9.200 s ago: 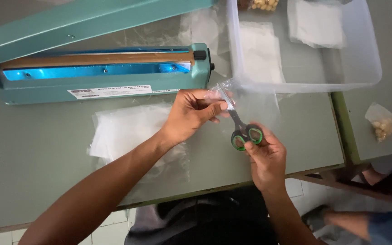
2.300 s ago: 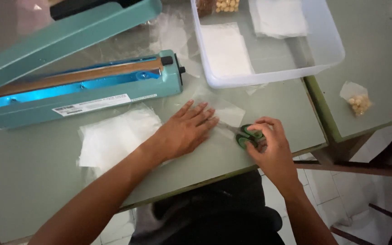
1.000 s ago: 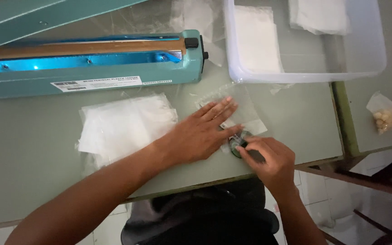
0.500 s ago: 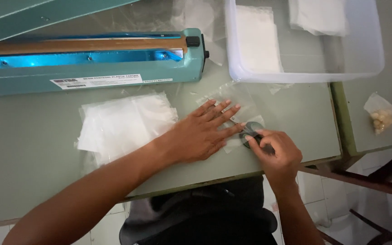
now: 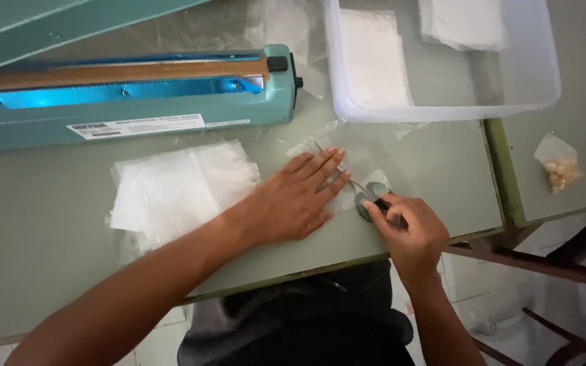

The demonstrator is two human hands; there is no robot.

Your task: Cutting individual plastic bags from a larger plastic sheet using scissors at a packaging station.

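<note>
My left hand (image 5: 296,200) lies flat, fingers spread, pressing a clear plastic bag (image 5: 347,152) onto the grey-green table (image 5: 35,257). Just right of it, my right hand (image 5: 408,227) grips the green handles of small scissors (image 5: 369,196). Their thin blades point up-left over the bag, beside my left fingertips. Whether the blades are apart I cannot make out.
A stack of clear bags (image 5: 178,190) lies left of my hand. A teal heat sealer (image 5: 130,102) stands along the back. A clear plastic tub (image 5: 442,108) with white sheets sits at back right. A small bag of pale nuts (image 5: 557,166) rests on the neighbouring table.
The scissors came down from the air to the table. My left hand went from pinching the bag to pressing it flat. Over the last second both hands barely shifted.
</note>
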